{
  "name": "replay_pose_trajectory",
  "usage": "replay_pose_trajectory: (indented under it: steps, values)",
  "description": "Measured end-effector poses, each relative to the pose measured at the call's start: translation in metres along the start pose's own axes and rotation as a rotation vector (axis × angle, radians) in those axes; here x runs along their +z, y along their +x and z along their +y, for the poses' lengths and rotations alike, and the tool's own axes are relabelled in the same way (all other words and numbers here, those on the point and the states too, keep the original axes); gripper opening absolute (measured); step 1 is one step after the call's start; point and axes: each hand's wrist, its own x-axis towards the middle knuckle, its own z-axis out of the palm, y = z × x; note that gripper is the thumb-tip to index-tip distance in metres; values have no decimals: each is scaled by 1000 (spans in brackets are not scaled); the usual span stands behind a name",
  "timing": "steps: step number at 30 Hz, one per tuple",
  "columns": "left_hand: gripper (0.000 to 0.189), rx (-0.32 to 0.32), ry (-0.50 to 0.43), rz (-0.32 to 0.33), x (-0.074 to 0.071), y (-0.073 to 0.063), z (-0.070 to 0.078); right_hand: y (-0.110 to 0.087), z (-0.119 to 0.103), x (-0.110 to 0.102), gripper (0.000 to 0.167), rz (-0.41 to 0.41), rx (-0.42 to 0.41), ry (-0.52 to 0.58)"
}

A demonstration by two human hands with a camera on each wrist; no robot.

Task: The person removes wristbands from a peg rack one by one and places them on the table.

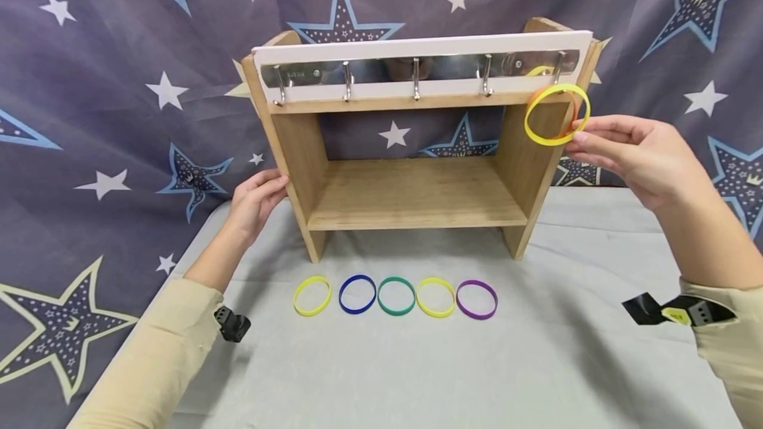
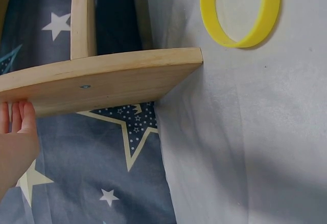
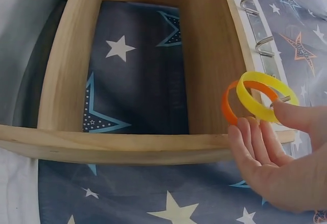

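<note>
My right hand (image 1: pixel 646 154) pinches a yellow silicone wristband (image 3: pixel 250 101) between thumb and fingers, at the rightmost hook (image 1: pixel 558 68) of a metal hook rail. Just behind it is an orange wristband (image 3: pixel 226 110); whether it hangs on the hook is partly hidden. The rail (image 1: pixel 381 71) runs across the white top strip of a wooden shelf (image 1: pixel 417 194). On the other side, my left hand (image 1: pixel 253 204) touches the shelf's left side panel. In the left wrist view its fingers (image 2: pixel 26 119) lie fairly straight against the outer face of that panel.
In front of the shelf, a row of wristbands lies on the grey cloth: yellow (image 1: pixel 312 313), blue (image 1: pixel 357 311), green (image 1: pixel 397 313), another yellow (image 1: pixel 437 314) and purple (image 1: pixel 477 316). A star-patterned curtain (image 1: pixel 137 171) hangs behind.
</note>
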Motion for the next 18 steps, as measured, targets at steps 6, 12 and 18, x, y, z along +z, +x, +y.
replay_pose_trajectory:
  steps: [6,12,18]
  values:
    - [18,-9,4,1,0,0,1,3,-8,5,16,67,-23,40]
    - [17,-15,6,1,0,0,1,6,-15,6,11,97,-38,56]
    - [17,-17,0,3,-1,1,0,7,-20,4,17,83,-62,157]
